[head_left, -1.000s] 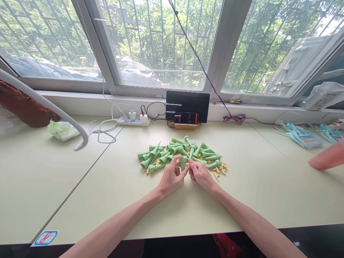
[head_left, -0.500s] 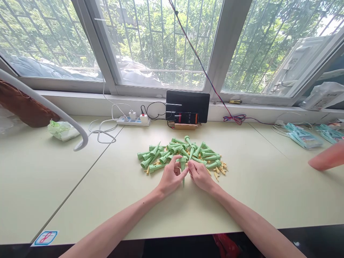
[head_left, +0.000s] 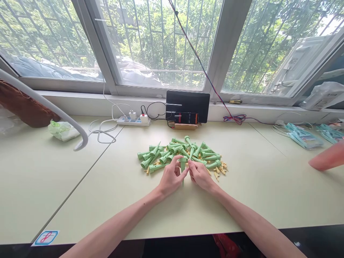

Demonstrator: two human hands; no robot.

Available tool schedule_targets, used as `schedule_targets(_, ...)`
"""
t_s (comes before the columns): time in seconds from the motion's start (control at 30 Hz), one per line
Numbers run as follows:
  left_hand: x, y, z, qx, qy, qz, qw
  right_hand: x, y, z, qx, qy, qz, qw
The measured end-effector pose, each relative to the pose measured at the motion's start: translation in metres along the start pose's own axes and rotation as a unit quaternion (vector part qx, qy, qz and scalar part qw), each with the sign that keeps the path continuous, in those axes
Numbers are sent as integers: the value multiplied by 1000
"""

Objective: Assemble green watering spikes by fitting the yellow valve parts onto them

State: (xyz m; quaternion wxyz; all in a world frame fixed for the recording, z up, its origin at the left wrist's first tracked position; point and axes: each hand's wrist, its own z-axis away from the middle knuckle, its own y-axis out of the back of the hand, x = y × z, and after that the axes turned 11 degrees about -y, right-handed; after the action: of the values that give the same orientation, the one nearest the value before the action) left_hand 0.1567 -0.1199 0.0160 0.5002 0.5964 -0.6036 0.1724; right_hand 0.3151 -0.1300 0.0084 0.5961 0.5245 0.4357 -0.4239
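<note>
A green plastic watering spike (head_left: 183, 165) is held by my left hand (head_left: 170, 178), its ribbed cap up and its point toward the table's front edge. My right hand (head_left: 200, 173) is closed in a pinch at the spike's right side. A bit of a small yellow valve piece (head_left: 187, 164) shows between its fingertips and the spike; the rest is hidden. Just beyond both hands lies a heap of similar green spikes (head_left: 165, 156). Loose yellow valve pieces (head_left: 222, 168) are scattered at the heap's right, with a few at its left.
Behind the heap, a dark tablet (head_left: 188, 102) and a phone (head_left: 186, 118) lean on a small stand. A power strip (head_left: 133, 121) with cables is to their left. Bagged teal items (head_left: 303, 135) lie at the right, near a reddish blurred object (head_left: 328, 157). A white curved tube (head_left: 80, 134) hangs at left.
The spike in my left hand has tilted or shifted very slightly, its tip a little higher. Both hands otherwise stay in place.
</note>
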Motion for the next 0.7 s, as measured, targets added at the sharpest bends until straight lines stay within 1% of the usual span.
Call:
schedule_targets(0.17,2,1,-1,3,16,27,999,-3,0,1,8,10,8,1000)
schedule_targets(0.4,2,2,-1,6,22,38,999,-5,2,3,27,40,66,997)
schedule_targets(0.6,1,0,0,4,15,13,1000,-2,2,1,46,64,95,992)
schedule_targets(0.7,-1,-1,1,2,-3,-13,1000,-2,2,0,39,51,85,994)
